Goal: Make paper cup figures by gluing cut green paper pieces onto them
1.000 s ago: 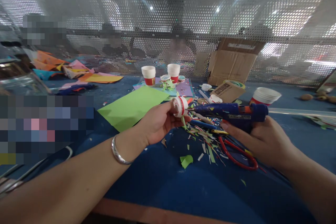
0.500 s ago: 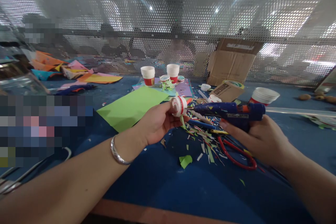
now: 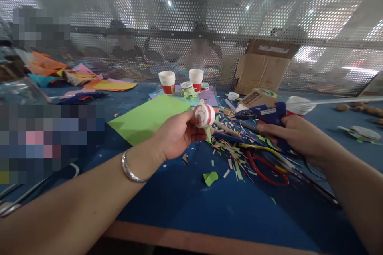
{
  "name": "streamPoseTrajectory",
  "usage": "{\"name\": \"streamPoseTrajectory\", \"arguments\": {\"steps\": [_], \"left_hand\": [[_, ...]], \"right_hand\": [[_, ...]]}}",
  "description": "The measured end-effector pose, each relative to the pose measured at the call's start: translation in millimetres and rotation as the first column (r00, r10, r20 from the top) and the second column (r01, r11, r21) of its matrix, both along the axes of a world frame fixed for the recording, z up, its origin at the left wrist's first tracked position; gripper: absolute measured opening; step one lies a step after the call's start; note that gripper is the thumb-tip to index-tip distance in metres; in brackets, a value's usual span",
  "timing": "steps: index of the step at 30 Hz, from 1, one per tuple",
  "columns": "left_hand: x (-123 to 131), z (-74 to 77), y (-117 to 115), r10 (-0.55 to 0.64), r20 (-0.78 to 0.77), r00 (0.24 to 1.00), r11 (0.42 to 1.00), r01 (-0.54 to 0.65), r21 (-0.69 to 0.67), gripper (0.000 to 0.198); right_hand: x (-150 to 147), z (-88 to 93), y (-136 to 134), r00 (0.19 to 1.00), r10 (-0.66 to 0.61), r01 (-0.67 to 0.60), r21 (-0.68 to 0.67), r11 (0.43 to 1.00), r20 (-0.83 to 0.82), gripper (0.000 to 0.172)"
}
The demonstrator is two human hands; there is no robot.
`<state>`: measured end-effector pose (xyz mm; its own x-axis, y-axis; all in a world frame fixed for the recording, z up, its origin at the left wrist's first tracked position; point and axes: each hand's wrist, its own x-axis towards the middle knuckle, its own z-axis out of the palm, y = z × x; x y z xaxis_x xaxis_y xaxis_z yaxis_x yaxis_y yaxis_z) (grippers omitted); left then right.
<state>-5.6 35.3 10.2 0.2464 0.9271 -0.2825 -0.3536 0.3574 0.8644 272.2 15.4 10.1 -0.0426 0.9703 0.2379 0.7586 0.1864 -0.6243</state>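
My left hand (image 3: pixel 182 133), a silver bangle on its wrist, pinches a small paper-cup turtle (image 3: pixel 204 115). The turtle is a cut-down white cup bottom with red lines drawn on it and green paper pieces at its edge. In my right hand (image 3: pixel 295 133) is a blue hot glue gun (image 3: pixel 269 112), its nozzle pointing left and a long clear glue stick out of its back. The nozzle stands apart from the turtle. Under the hands lie paper scraps (image 3: pixel 236 159), and red-handled scissors (image 3: pixel 269 173) rest below the glue gun.
A green paper sheet (image 3: pixel 146 117) lies left of the scraps. Behind it stand stacked paper cups (image 3: pixel 166 83) and another paper turtle (image 3: pixel 188 89). A cardboard box (image 3: pixel 263 69) leans on the perforated metal screen (image 3: pixel 179 16). Coloured paper (image 3: pixel 50 69) is heaped at the far left.
The glue gun has drawn away from the turtle, to the right and back, with its rear end raised. My left hand keeps hold of the turtle, its top turned more towards me.
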Motion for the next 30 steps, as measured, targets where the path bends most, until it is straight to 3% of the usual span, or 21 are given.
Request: {"name": "streamPoseTrajectory", "arguments": {"steps": [3,5,9,13,17,22,23,25,27,30], "left_hand": [[-1.0,0.5,0.1,-0.022,-0.010,1.000,0.999,0.022,-0.028,0.025],[-1.8,0.5,-0.3,-0.045,-0.004,0.999,0.999,0.045,-0.027,0.026],[-3.0,0.0,-1.7,-0.056,-0.004,0.998,0.998,0.056,-0.018,0.026],[-3.4,-1.5,-2.0,-0.070,-0.018,0.997,0.997,0.071,0.016,0.028],[-3.6,-4.4,-1.3,-0.071,-0.028,0.997,0.996,0.072,0.044,0.026],[-2.7,-4.6,-1.6,-0.064,-0.039,0.997,0.998,0.065,0.022,0.025],[-2.2,-4.3,-1.8,-0.058,-0.049,0.997,0.998,0.059,0.015,0.025],[-1.1,-3.7,-2.2,-0.044,-0.067,0.997,0.999,0.045,0.014,0.027],[-0.1,-3.8,-2.3,-0.035,-0.073,0.997,0.999,0.037,0.027,0.029],[0.6,-4.9,-1.8,-0.039,-0.066,0.997,0.998,0.042,0.043,0.031]], "right_hand": [[8.2,-5.4,5.7,0.998,0.005,-0.019,-0.226,0.974,-0.062,0.051],[11.6,-12.0,8.6,0.996,0.002,-0.025,-0.258,0.966,-0.091,0.050],[13.5,-26.2,10.9,0.995,-0.004,-0.020,-0.231,0.973,-0.101,0.045],[18.0,-32.1,13.6,0.999,-0.049,0.046,-0.193,0.980,-0.012,0.049],[27.2,-21.7,17.5,0.974,-0.104,0.128,-0.109,0.986,0.203,0.056],[1.3,-6.8,1.1,0.902,-0.267,0.240,0.120,0.963,0.340,0.038],[-10.8,-7.0,-5.6,0.921,-0.215,0.158,0.194,0.968,0.324,0.032],[-36.9,-10.3,-20.1,0.964,0.124,-0.160,0.144,0.976,0.235,0.021],[-59.1,-15.3,-32.7,0.895,0.392,-0.413,0.067,0.908,0.212,0.017],[-76.8,-21.5,-43.3,0.793,0.567,-0.584,0.011,0.812,0.225,0.014]]}}
